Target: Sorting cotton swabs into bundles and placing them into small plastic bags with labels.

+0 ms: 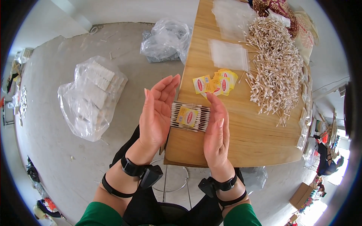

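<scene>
Left grip [160,110] and right grip [218,132] open, clasping nothing; my palms flank the swabs [176,116], probably keeping tips flush beneath the card [187,116].

A wooden table [260,145] stands on a grey floor [41,124] near white walls [117,11], bright light [344,165] at right.

Hands [158,113] either side of cotton swabs [203,117]
</scene>
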